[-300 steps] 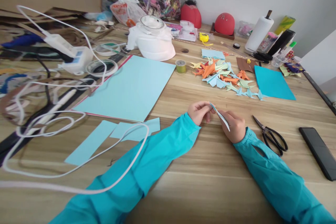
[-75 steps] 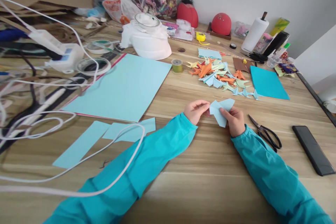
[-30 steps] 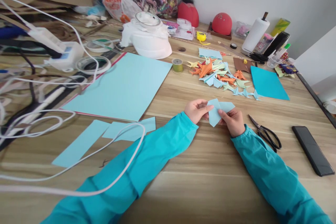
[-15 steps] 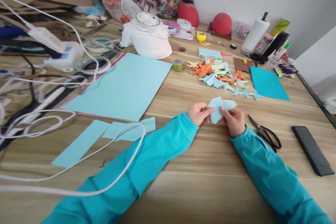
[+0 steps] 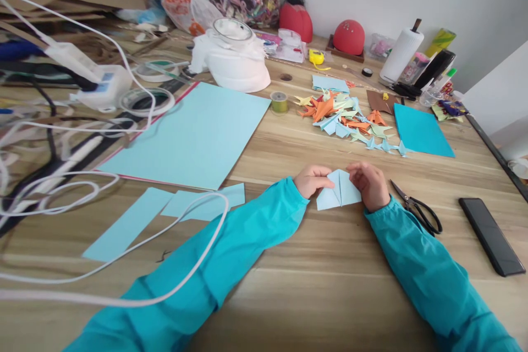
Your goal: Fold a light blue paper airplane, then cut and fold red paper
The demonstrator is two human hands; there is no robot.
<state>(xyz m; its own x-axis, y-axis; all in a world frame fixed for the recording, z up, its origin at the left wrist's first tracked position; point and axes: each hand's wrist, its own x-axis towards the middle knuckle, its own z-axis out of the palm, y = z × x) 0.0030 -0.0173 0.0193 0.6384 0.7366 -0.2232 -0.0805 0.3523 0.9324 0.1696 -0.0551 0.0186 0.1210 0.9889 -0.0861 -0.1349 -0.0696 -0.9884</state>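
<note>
A piece of folded light blue paper (image 5: 339,193) lies flat on the wooden table, a slit-like fold running down its middle from a narrow top. My left hand (image 5: 314,180) pinches its upper left side between thumb and fingers. At the upper right edge of the paper, my right hand (image 5: 369,186) is loosely curved with its fingers apart; whether the fingertips touch the paper is hard to see. Just right of that hand lie black-handled scissors (image 5: 417,210). Beyond both hands is a pile of small folded paper cranes (image 5: 325,107) in orange, blue, yellow and green.
Light blue strips (image 5: 127,224) and a large light blue sheet (image 5: 193,135) are to the left, with a white cable (image 5: 223,220) looping over my left sleeve. A phone (image 5: 490,236) lies far right. Behind are a thread spool (image 5: 279,103) and a turquoise paper stack (image 5: 423,131).
The folded paper has come nearer and down, and now shows a flatter, wider face with a centre fold. My right hand has loosened its pinch and shifted to the paper's right edge.
</note>
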